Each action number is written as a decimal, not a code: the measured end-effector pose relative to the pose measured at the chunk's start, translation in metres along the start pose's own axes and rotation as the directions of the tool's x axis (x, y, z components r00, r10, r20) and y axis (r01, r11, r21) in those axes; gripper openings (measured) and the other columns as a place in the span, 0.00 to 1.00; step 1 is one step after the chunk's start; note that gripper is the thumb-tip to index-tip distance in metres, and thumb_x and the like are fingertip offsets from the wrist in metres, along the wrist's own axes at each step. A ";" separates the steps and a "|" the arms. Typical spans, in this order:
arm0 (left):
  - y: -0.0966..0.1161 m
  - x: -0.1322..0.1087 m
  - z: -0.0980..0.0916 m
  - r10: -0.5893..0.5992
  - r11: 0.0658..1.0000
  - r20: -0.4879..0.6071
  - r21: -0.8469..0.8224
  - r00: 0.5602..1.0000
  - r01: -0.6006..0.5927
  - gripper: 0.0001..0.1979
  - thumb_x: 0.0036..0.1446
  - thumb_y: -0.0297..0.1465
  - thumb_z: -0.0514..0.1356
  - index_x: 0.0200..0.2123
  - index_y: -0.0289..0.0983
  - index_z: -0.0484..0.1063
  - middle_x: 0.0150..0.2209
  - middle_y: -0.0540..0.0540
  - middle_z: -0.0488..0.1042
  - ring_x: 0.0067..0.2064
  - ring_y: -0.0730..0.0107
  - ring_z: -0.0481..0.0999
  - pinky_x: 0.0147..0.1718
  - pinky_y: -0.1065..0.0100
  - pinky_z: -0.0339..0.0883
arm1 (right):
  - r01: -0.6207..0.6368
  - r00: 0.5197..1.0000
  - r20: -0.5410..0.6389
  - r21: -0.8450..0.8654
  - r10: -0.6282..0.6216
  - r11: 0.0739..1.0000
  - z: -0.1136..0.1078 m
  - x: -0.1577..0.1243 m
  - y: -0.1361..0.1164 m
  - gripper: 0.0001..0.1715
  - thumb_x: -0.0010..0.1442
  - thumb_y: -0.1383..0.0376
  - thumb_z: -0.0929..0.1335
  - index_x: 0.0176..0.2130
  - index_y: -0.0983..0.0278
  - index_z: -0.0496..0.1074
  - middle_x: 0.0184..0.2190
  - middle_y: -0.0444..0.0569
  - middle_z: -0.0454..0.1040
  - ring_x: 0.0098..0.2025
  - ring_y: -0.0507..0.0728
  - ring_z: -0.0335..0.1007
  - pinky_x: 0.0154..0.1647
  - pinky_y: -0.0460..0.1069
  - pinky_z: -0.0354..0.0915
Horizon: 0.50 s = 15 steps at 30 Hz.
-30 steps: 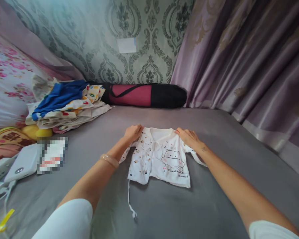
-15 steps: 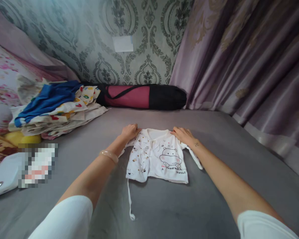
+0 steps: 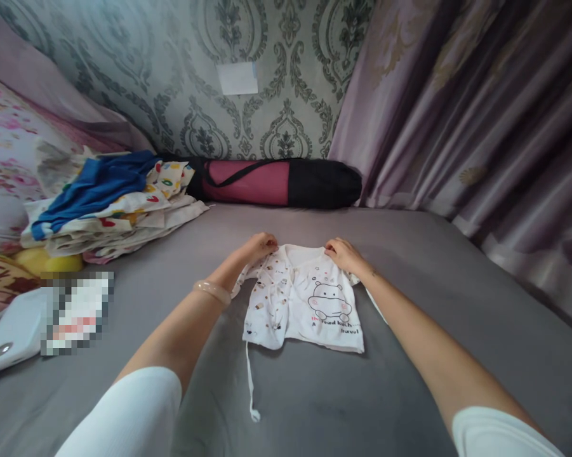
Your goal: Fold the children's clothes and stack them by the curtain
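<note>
A small white baby shirt [image 3: 309, 304] lies spread on the grey bed sheet [image 3: 324, 400], its neckline away from me. A hippo drawing with lettering is on its right half, and small prints cover the left half. One white tie string trails from its lower left corner toward me. My left hand [image 3: 261, 246] pinches the shirt's left shoulder by the collar, fingers closed. At the opposite shoulder, my right hand [image 3: 343, 255] is closed on the fabric. Both sleeves are partly hidden by my hands and forearms.
A pile of folded clothes [image 3: 109, 197] sits at the far left beside yellow cushions [image 3: 52, 260]. Along the wall lies a long black and maroon bag [image 3: 247, 183]. A white device [image 3: 16, 327] is at the left edge; curtains [image 3: 423, 127] hang on the right.
Both hands have moved slightly inward along the shoulders toward the collar. The shirt stays almost in place, and the camera view has shifted a little.
</note>
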State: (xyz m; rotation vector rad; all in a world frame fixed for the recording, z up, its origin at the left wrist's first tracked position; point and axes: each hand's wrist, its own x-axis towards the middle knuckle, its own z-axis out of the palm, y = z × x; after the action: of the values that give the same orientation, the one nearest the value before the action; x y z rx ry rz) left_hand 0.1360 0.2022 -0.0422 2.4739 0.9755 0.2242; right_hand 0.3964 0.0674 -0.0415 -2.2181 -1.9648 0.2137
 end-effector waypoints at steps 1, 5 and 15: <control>0.001 0.000 0.001 -0.016 1.000 -0.013 0.011 1.000 0.016 0.15 0.54 0.37 0.56 0.38 0.36 0.77 0.36 0.44 0.78 0.38 0.65 0.75 0.40 0.69 0.66 | 0.002 1.000 -0.007 -0.005 -0.002 1.000 0.001 0.000 0.000 0.12 0.66 0.64 0.63 0.44 0.65 0.74 0.45 0.53 0.73 0.48 0.57 0.68 0.49 0.47 0.59; 0.008 0.000 0.002 -0.114 0.992 -0.040 0.048 0.993 0.115 0.13 0.55 0.35 0.56 0.39 0.37 0.77 0.37 0.45 0.78 0.39 0.65 0.75 0.41 0.67 0.66 | 0.006 1.000 -0.016 -0.040 -0.007 0.999 0.002 0.001 0.001 0.13 0.68 0.64 0.60 0.44 0.64 0.72 0.45 0.54 0.73 0.49 0.58 0.67 0.47 0.48 0.59; 0.014 0.011 0.009 -0.243 0.968 -0.063 0.053 0.968 0.247 0.12 0.53 0.34 0.57 0.36 0.34 0.77 0.35 0.40 0.79 0.39 0.60 0.76 0.38 0.67 0.66 | -0.030 0.998 -0.058 0.079 0.035 0.996 0.008 0.005 0.001 0.11 0.65 0.66 0.63 0.43 0.64 0.73 0.46 0.56 0.74 0.51 0.60 0.68 0.51 0.51 0.61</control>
State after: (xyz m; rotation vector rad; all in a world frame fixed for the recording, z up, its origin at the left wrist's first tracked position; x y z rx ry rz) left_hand 0.1552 0.1976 -0.0435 2.3820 1.3178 0.1857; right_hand 0.3960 0.0730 -0.0499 -2.1825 -1.8585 0.2221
